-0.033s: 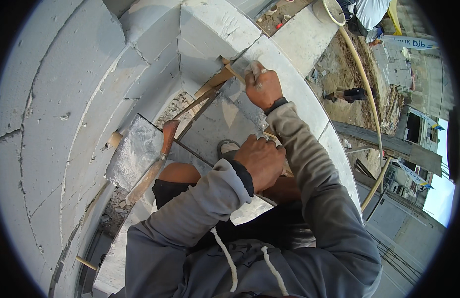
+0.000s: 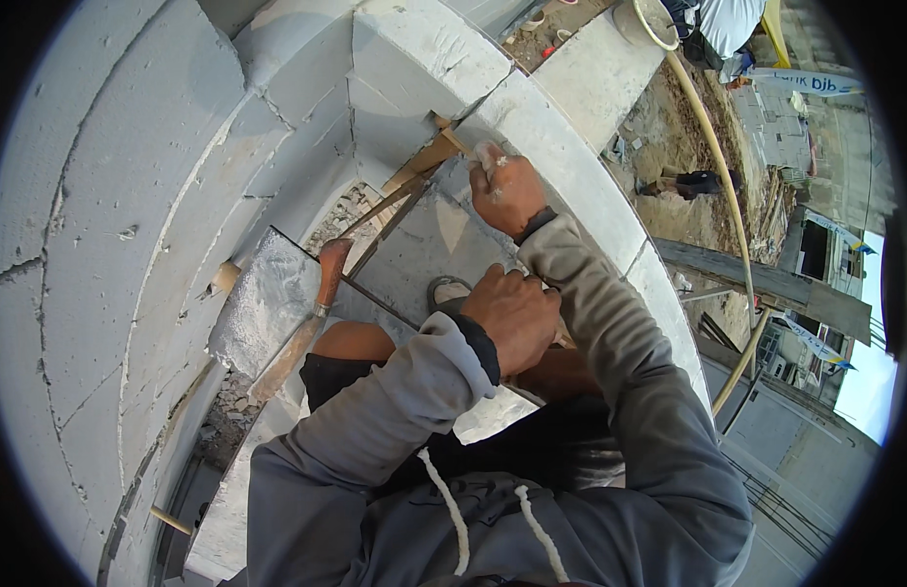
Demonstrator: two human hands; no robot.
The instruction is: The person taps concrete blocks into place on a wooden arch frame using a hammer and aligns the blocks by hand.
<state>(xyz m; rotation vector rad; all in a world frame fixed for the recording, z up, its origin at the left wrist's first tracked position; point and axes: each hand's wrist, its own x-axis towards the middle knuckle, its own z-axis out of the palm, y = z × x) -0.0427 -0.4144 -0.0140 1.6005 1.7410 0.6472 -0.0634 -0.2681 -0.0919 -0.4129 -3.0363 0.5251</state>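
Observation:
My right hand (image 2: 508, 194) is a closed fist beside the pale curved wall top. Something whitish and crumpled shows at its fingers, its kind unclear. Nearer to me, my left hand (image 2: 514, 319) is closed too, knuckles up, above my bent knee; whatever it grips is hidden beneath it. Left of both hands lies a long-bladed tool with a red-brown handle (image 2: 332, 272) and a dusty blade (image 2: 289, 360). It rests against a rough grey block (image 2: 266, 299). A sandalled foot (image 2: 448, 292) shows just left of my left hand.
Grey block walling (image 2: 131, 205) rises along the left. Wooden strips (image 2: 414, 168) cross the recess ahead, near rubble (image 2: 348, 217). Beyond the curved wall top (image 2: 571, 147) lies a lower yard with a hose-like pole (image 2: 713, 137), a bucket (image 2: 653, 23) and a person in dark clothes (image 2: 696, 184).
My right hand has come slightly toward me and to the left, with the whitish thing still at its fingers. The left hand stays in place.

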